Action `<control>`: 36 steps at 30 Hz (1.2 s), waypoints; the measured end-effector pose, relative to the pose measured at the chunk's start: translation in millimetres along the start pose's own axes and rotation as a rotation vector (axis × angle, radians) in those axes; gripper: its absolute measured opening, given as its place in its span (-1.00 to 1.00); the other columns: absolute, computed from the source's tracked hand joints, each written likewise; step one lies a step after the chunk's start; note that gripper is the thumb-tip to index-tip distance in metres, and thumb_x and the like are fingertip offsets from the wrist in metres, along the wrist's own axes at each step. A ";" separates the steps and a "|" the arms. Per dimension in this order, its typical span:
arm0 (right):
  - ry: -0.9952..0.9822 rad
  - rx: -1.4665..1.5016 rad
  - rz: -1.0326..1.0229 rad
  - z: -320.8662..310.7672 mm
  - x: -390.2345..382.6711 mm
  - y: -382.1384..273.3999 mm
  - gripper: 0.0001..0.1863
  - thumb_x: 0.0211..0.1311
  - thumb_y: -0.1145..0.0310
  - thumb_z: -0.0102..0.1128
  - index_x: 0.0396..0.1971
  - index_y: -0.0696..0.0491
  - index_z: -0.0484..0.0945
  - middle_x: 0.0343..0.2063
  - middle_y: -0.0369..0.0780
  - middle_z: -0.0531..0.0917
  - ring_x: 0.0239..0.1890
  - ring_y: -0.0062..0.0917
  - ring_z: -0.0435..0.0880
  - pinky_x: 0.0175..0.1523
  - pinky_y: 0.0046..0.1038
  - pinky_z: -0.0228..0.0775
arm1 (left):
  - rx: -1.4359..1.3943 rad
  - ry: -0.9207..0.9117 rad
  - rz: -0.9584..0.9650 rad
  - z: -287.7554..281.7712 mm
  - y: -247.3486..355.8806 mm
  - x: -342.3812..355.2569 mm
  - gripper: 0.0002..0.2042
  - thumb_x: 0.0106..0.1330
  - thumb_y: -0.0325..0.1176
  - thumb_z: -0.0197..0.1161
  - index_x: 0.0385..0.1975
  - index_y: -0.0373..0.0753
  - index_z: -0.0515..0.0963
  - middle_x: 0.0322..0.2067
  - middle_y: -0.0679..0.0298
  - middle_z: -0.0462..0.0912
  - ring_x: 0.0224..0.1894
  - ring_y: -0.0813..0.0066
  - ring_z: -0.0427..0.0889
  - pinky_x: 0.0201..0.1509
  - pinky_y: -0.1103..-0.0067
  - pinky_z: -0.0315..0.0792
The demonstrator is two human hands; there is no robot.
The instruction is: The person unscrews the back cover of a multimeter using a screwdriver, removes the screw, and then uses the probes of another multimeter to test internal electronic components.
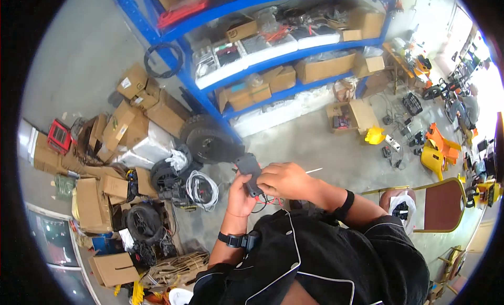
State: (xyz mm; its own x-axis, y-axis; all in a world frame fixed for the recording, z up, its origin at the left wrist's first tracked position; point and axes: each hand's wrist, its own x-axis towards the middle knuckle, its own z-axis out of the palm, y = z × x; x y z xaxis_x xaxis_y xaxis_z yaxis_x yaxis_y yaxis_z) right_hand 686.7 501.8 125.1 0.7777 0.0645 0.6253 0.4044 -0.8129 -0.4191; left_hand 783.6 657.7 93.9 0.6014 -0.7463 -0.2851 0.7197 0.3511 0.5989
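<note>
In front of my chest my left hand (240,197) holds a dark grey, oblong box with wires (249,169), tilted, with the thumb along its side. Red and black wires (269,201) hang from the box's lower end. My right hand (286,180) is closed against the box's right side, its fingers curled. What its fingertips pinch, if anything, is hidden. A thin white strip (314,170) sticks out beyond the right hand; I cannot tell whether the hand holds it.
Blue shelving (283,97) with cartons stands ahead. Tyres (205,142), a coil of white cable (202,190) and piled cardboard boxes (123,126) crowd the left. To the right are an open carton (341,116), yellow plastic parts (433,160) and a chair (438,204).
</note>
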 end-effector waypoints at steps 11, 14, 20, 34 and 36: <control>0.153 0.508 0.748 -29.0 31.1 121.6 -0.92 0.11 0.51 0.24 -0.37 0.12 0.59 -0.37 -0.24 0.72 -0.39 -0.73 0.60 -0.24 -0.58 0.47 | -0.028 -0.066 -0.167 10.9 32.9 151.1 -0.50 0.18 -0.44 0.06 0.18 -0.36 0.34 0.04 0.01 0.51 0.09 0.10 0.54 0.19 0.18 0.46; 0.245 0.555 0.846 -28.2 43.6 161.7 -0.91 0.12 0.53 0.24 -0.36 0.16 0.58 -0.38 -0.25 0.71 -0.36 -0.74 0.56 -0.24 -0.61 0.45 | -0.040 -0.139 -0.226 13.1 52.4 207.6 -0.47 0.16 -0.43 0.07 0.20 -0.36 0.32 0.04 0.03 0.51 0.08 0.11 0.54 0.18 0.20 0.47; 0.341 0.526 1.051 -37.6 118.8 201.3 -0.92 0.21 0.52 0.22 -0.30 0.16 0.57 -0.33 -0.33 0.65 -0.34 -0.76 0.55 -0.26 -0.62 0.42 | 0.053 -0.313 -0.302 36.1 111.7 315.0 -0.44 0.14 -0.41 0.09 0.22 -0.34 0.30 0.06 0.05 0.50 0.07 0.15 0.55 0.16 0.22 0.50; 0.357 -0.072 0.782 -39.1 208.4 271.2 -0.86 0.08 0.45 0.34 -0.34 0.11 0.63 -0.37 -0.16 0.64 -0.28 -0.25 0.66 -0.16 -0.34 0.52 | 0.094 -0.456 -0.525 96.9 139.3 445.1 -0.48 0.21 -0.36 0.06 0.21 -0.31 0.30 0.04 0.08 0.49 0.08 0.22 0.54 0.13 0.33 0.50; 0.238 -0.252 0.680 -47.4 208.1 282.5 -0.87 0.06 0.41 0.35 -0.37 0.07 0.63 -0.38 -0.20 0.64 -0.28 -0.28 0.67 -0.17 -0.33 0.54 | 0.154 -0.492 -0.547 106.8 131.3 459.5 -0.52 0.25 -0.35 0.04 0.20 -0.31 0.31 0.04 0.10 0.49 0.08 0.24 0.54 0.14 0.35 0.49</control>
State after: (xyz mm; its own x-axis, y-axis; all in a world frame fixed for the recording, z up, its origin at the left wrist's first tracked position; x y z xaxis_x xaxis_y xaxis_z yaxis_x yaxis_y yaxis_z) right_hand 940.0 258.1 168.0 0.6800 -0.6008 0.4204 -0.2710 -0.7386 -0.6172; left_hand 1117.4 300.4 121.5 -0.0784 -0.9709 -0.2263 0.7927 -0.1984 0.5764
